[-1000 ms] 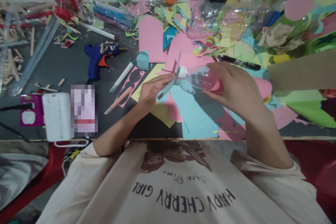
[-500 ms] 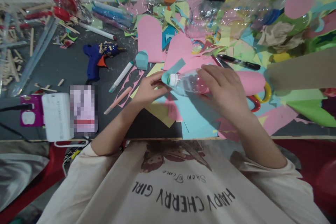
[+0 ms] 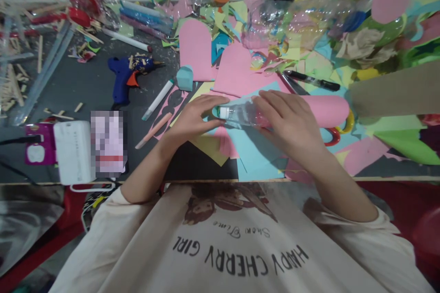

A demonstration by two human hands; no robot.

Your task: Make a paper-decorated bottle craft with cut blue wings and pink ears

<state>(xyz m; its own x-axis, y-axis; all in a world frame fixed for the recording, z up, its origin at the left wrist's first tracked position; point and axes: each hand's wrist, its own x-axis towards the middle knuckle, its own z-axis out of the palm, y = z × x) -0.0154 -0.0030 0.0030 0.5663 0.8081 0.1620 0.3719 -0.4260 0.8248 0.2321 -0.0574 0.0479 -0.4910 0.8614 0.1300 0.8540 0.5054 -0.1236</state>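
Note:
A clear plastic bottle [image 3: 242, 113] with a white cap [image 3: 224, 112] lies level above the table, its cap toward the left. Pink paper [image 3: 328, 111] covers the bottle's far end. My right hand [image 3: 287, 121] is closed over the bottle's middle, palm down. My left hand [image 3: 194, 116] curves around the cap end, thumb on the near side and fingers on the far side. A green-blue bit of a paper strip [image 3: 216, 111] shows between those fingers, beside the cap; most of the strip is hidden.
Light-blue paper [image 3: 259, 151] lies under the bottle. Scissors [image 3: 332, 136] and a black marker [image 3: 312, 80] are near my right hand. To the left lie a blue glue gun [image 3: 125, 78], pens and a white adapter [image 3: 74, 151]. Bottles and paper scraps crowd the back; a cardboard piece [image 3: 395, 91] stands right.
The blue paper strip's free end, which stuck up past the cap, no longer stands out there. My left fingers have come forward and right, over the cap end. My right hand has shifted slightly left.

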